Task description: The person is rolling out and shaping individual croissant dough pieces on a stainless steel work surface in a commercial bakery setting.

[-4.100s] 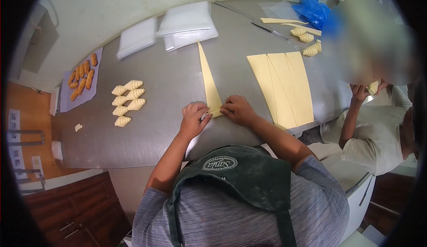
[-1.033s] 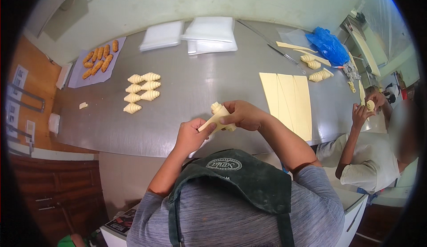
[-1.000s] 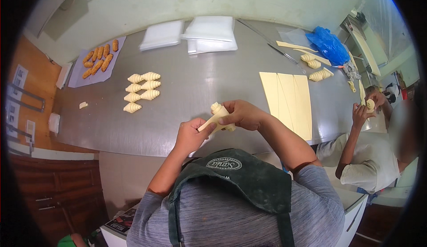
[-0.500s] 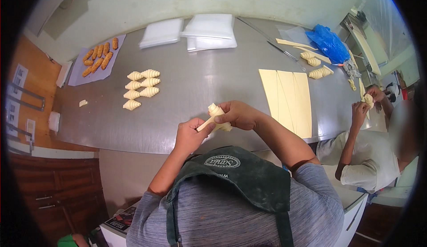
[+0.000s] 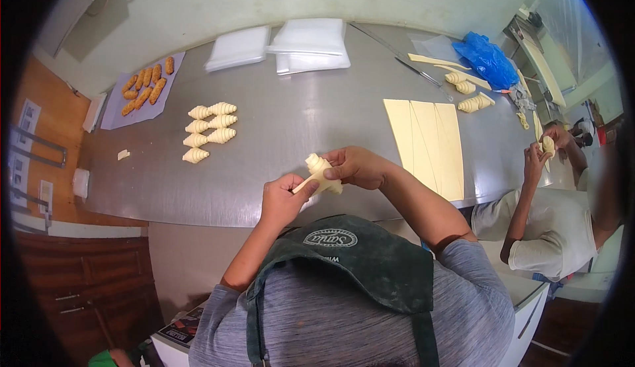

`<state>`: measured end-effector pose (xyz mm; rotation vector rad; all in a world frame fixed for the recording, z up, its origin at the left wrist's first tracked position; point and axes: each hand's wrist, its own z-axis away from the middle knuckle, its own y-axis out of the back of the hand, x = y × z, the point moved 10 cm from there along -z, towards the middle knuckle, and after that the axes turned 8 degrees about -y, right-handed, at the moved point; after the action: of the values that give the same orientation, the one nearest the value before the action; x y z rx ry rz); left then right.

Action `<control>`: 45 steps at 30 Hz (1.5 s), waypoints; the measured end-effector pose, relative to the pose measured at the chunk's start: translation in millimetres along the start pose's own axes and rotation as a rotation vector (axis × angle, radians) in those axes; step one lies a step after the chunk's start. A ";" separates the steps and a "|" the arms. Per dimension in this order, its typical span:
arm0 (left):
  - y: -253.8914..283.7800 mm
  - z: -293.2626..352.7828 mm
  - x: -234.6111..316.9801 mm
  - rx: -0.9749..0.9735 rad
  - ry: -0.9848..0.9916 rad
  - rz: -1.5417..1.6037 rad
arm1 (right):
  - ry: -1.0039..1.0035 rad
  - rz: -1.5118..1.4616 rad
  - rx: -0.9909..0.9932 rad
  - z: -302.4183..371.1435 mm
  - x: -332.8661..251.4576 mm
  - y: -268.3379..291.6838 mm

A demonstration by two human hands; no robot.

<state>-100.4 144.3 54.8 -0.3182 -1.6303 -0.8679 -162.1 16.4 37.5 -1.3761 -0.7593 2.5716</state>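
Observation:
A partly rolled croissant of pale dough [image 5: 319, 164] is held up between my hands, over the near edge of the steel table. My left hand [image 5: 284, 198] pinches the loose tail of the dough strip. Around the rolled part close the fingers of my right hand [image 5: 357, 168], thumb on top. Several shaped raw croissants [image 5: 222, 135] lie in two columns to the left of my hands. On the right, a flat dough sheet cut into long triangles [image 5: 426, 145] rests on the metal.
Browned finger-shaped pieces [image 5: 145, 86] sit on paper at the far left. Clear plastic sheets [image 5: 307, 38] lie at the back, near a long knife [image 5: 423, 75]. Far right are more rolled croissants [image 5: 475, 102], a blue plastic bag [image 5: 488, 59] and a co-worker [image 5: 552, 235] handling dough.
Both hands keep their hold on the croissant, which has barely shifted. The view has tilted slightly. At the right, the co-worker's hands and dough have moved a little.

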 end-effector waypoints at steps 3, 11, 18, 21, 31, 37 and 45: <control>0.7 -0.8 0.3 0.015 -0.024 -0.008 | -0.024 -0.091 -0.068 -0.8 3.2 -3.5; -1.2 1.4 1.0 0.014 0.000 -0.009 | 0.030 -0.039 0.015 -0.9 0.9 0.7; -2.1 0.3 -6.2 0.069 -0.023 0.015 | -0.021 -0.096 -0.102 -9.7 19.5 -7.0; -2.6 1.3 -4.5 0.053 -0.028 0.047 | 0.031 -0.083 -0.085 -5.6 13.0 -6.7; -7.2 0.9 -7.1 0.064 0.000 0.043 | 0.037 -0.075 -0.061 -6.7 12.3 -4.5; -8.6 3.7 -10.0 0.062 0.014 0.104 | -0.032 -0.163 -0.102 -3.0 14.9 -2.6; -10.3 3.9 -12.7 0.052 0.033 0.104 | -0.012 -0.079 -0.046 -3.7 15.1 1.1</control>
<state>-106.5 143.1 39.2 -0.3477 -1.5885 -0.7472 -167.7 21.9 24.0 -1.3163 -0.8619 2.5194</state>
